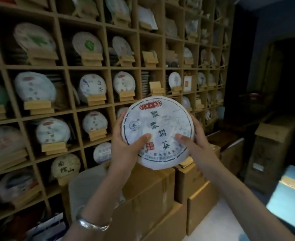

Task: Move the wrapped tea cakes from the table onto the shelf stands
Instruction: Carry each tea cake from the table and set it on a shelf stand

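I noted one wrapped tea cake [158,132] off the bench, clamped between my left hand [125,145] and right hand [198,144], facing the shelf [108,70]; an empty stand [156,87] at twelve o'clock awaited it, placement outstanding.

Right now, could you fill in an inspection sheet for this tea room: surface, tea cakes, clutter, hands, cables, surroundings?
Surface: no table seen; stacked cardboard boxes stand below the hands.
Job's things: one wrapped tea cake, white paper with dark characters and a red label, is held upright facing the camera. An empty wooden stand sits in a shelf compartment just above it.
Clutter: a pale blue box at the right edge; bags at lower left, blurred.
Grippers: left hand and right hand grip the cake's two sides, thumbs on its face; a silver bangle on the left wrist.
Cables: nothing seen.
Surroundings: a wooden grid shelf full of wrapped cakes on stands; dark room to the right.
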`<state>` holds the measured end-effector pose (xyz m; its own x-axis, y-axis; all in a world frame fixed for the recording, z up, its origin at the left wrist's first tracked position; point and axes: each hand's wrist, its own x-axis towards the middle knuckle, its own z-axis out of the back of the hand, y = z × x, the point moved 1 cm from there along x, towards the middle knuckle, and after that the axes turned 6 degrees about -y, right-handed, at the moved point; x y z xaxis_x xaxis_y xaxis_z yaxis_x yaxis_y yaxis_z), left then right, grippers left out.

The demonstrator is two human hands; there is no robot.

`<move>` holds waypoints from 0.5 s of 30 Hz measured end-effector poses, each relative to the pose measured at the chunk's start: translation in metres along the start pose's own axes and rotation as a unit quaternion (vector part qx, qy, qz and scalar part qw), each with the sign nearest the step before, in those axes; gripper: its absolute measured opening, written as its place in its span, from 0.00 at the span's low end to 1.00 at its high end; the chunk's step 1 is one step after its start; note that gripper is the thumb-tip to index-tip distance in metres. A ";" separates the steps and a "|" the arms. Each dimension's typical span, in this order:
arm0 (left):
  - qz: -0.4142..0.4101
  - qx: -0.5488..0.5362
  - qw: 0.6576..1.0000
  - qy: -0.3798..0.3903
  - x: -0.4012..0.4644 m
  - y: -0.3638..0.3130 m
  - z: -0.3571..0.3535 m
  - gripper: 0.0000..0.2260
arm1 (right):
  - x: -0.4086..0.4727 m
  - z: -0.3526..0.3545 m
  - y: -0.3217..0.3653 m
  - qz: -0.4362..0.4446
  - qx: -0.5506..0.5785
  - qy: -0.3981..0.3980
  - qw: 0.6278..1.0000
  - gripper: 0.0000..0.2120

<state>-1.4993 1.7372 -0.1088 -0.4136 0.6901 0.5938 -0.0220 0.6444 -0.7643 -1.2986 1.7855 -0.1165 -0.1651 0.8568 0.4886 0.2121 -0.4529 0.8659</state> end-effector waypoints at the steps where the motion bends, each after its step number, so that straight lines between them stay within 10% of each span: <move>1: 0.006 -0.004 1.000 0.003 0.009 0.012 -0.001 0.35 | 0.007 0.001 -0.005 -0.006 -0.016 -0.007 1.000 0.28; 15: 0.034 -0.041 0.997 0.048 0.129 0.166 -0.068 0.37 | 0.140 0.064 -0.098 -0.009 -0.091 0.009 0.996 0.28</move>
<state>-1.4947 1.9554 -0.1424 -0.3225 0.7585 0.5663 0.0782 0.6175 -0.7826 -1.2813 1.9660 -0.1400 -0.1848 0.8611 0.4736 0.0322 -0.4763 0.8787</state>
